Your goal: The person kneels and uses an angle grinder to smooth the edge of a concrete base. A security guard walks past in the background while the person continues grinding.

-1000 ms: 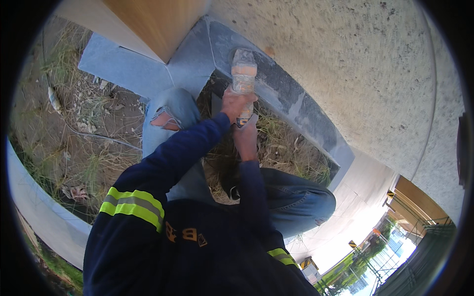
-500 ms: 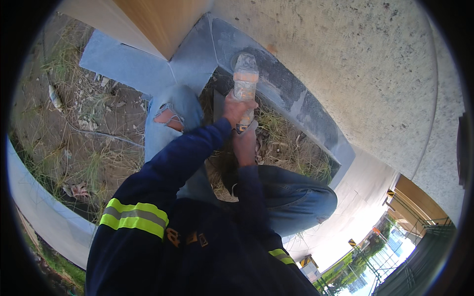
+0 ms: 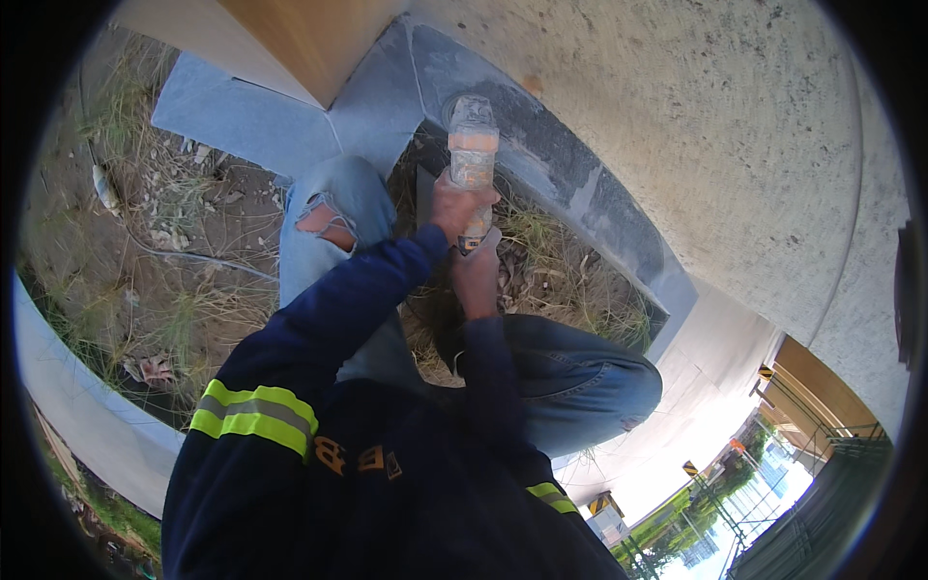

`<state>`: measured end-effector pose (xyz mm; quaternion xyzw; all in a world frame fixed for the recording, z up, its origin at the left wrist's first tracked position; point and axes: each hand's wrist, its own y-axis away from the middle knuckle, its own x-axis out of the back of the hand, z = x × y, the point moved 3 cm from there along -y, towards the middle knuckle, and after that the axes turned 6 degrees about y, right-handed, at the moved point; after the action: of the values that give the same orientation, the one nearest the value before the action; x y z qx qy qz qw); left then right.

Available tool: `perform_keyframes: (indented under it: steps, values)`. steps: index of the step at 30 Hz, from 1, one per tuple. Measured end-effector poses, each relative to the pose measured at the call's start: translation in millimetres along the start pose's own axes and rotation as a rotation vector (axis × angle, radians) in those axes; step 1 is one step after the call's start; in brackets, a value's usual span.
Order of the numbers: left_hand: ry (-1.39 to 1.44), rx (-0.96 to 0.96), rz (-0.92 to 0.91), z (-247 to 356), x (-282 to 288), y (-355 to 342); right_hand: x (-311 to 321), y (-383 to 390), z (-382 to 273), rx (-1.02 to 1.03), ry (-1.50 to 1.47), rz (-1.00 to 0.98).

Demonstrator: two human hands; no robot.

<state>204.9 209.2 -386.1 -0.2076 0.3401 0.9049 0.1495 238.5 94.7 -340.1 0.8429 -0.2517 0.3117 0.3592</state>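
Observation:
A dust-coated, orange-banded power tool (image 3: 472, 145), like an angle grinder, points away from me, its head on or just over the dark grey stone strip (image 3: 565, 169) along the wall's foot. My left hand (image 3: 456, 205) grips the middle of its body, fingers wrapped round it. Below that, my right hand (image 3: 475, 274) is closed round the tool's rear end. The disc is mostly hidden under the head. My left knee, in torn jeans (image 3: 329, 208), is beside my left hand; my other leg (image 3: 570, 382) is bent out to the right.
Speckled wall (image 3: 677, 106) rises beyond the strip; a beige-and-wooden corner (image 3: 280, 39) stands top left above grey slabs (image 3: 242, 106). Dirt with dry grass (image 3: 193, 280), rubble and a cable (image 3: 203, 261) lies at left. A pale kerb (image 3: 87, 406) curves behind; scaffolding (image 3: 812, 445) shows lower right.
The tool and both hands shifted slightly down the picture, then back up and a little left, staying on the dark strip. My grip looks the same.

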Motion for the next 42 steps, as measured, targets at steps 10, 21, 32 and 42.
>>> perform_keyframes:
  steps: [10, 21, 32, 42]
  values:
    - [-0.071, -0.001, -0.061, -9.7, -6.1, -6.4, 1.2, 3.3, 8.6, -0.006, -0.020, 0.052]
    - [-0.062, 0.023, -0.042, -23.0, -1.2, -2.5, -1.7, 9.9, 13.6, -0.013, -0.003, 0.048]
    - [-0.033, 0.069, -0.080, 2.3, -3.7, 10.6, -0.5, 6.2, 11.8, 0.032, 0.020, 0.025]
    - [0.008, 0.036, 0.017, 1.3, 7.2, -0.9, 0.7, 4.1, -6.2, 0.025, 0.075, 0.000]
